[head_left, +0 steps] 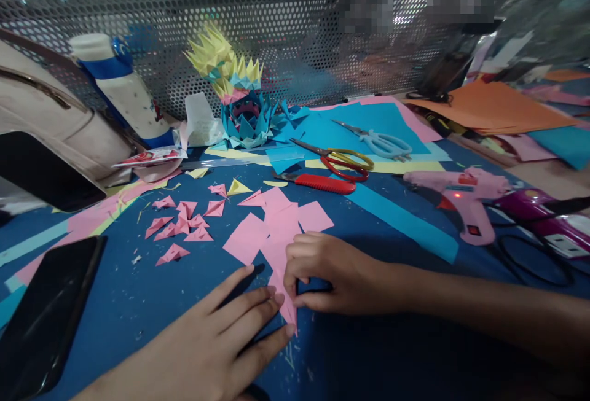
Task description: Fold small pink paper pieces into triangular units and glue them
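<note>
My left hand (pixel 230 339) lies spread on the blue table, its fingertips touching the left edge of a narrow pink paper piece (pixel 286 309). Curled over the same piece from the right, my right hand (pixel 322 272) has its fingers bent and thumb apart from them; nothing shows held between them. Beyond my hands, pink paper squares (pixel 246 238) lie overlapping. Several small folded pink pieces (pixel 198 229) are scattered to their left. A yellow folded triangle (pixel 238 187) sits behind these.
Red-handled cutter (pixel 325 183), red-yellow scissors (pixel 345 163) and light blue scissors (pixel 385 144) lie ahead. A pink glue gun (pixel 465 195) is at right. Phones (pixel 50 315) and a bottle (pixel 129 97) are left. A folded paper model (pixel 246 115) stands behind.
</note>
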Motion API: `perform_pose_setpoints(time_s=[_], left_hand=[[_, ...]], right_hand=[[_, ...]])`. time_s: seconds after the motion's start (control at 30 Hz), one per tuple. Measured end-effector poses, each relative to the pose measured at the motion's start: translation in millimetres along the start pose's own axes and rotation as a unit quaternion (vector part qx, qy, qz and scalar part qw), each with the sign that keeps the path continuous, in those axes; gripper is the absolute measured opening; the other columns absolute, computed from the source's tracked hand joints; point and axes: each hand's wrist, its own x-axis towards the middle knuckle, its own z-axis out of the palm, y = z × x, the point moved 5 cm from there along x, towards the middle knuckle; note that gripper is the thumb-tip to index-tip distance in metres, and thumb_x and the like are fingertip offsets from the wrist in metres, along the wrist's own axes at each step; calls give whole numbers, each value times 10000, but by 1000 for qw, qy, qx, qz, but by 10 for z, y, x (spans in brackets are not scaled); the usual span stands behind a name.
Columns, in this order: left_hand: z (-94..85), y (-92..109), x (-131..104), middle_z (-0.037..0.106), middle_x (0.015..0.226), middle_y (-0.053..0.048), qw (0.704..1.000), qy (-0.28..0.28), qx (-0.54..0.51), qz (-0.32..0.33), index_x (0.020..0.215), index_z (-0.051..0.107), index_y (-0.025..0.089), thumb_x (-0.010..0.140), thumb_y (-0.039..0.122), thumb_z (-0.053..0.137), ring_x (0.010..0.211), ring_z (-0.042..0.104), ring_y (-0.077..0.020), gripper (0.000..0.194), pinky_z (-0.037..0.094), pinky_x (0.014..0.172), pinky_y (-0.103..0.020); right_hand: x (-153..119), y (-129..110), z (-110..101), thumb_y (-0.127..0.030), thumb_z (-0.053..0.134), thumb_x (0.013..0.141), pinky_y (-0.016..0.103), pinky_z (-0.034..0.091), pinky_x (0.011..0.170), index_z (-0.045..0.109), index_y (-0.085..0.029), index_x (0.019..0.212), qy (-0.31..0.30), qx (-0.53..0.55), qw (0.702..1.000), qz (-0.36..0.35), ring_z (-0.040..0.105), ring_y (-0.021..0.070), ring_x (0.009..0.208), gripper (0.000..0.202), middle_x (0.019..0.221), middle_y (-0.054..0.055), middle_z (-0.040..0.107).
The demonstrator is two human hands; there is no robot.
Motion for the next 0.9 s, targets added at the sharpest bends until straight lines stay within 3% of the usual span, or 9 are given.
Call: perform_pose_setpoints(time_s=[0.13,0.27,0.33,0.4,0.47,0.67,0.9], left_hand=[[-2,15,-4,670,1325,-98,1000,6,2,-4,1430,557,159,1074,524,424,1257,581,-249,527,117,1264,-485],[105,40,-21,653,1342,-100,1000,15,-9,-18,1440,543,149,1054,544,468,1281,556,-257,557,84,1267,-508],[109,51,-17,658,1330,-99,998,49,-22,-19,1432,544,123,1054,541,470,1275,554,-252,569,103,1269,-513],[87,63,7,679,1304,-75,998,44,-34,-4,1406,562,97,1068,476,479,1244,573,-233,515,132,1277,-470],[48,64,37,695,1275,-70,999,-4,-40,11,1400,563,80,1082,424,464,1234,587,-218,479,180,1272,-419],[-127,49,61,693,1307,-44,999,-3,-30,29,1360,597,102,1086,256,427,1242,600,-204,357,221,1260,-393],[-80,40,60,681,1334,-63,999,-9,-45,23,1378,589,97,1072,285,501,1236,619,-195,369,278,1244,-346]], right_hand=[[3,3,3,-159,695,894,277,357,748,677,-176,910,0,-1,1000,4,533,152,811,29,833,1,616],[12,-1,5,-157,686,894,277,356,745,681,-178,906,-10,0,1000,5,532,150,806,25,823,-5,608],[17,-5,2,-160,687,896,279,354,744,680,-178,891,-11,-1,1000,7,530,149,801,20,816,-7,605],[19,-8,3,-170,685,903,282,354,743,675,-177,883,-14,-5,1000,8,530,151,801,23,814,-5,607],[19,-8,8,-175,679,908,283,354,741,671,-178,884,-18,-9,1000,8,532,153,800,25,810,-4,608],[14,-2,5,-153,689,891,278,356,743,667,-173,883,-8,-15,1000,0,531,146,806,31,814,-8,604],[18,-10,-1,-170,677,904,275,360,740,665,-176,885,-9,-10,1000,0,534,149,799,24,815,-3,604]])
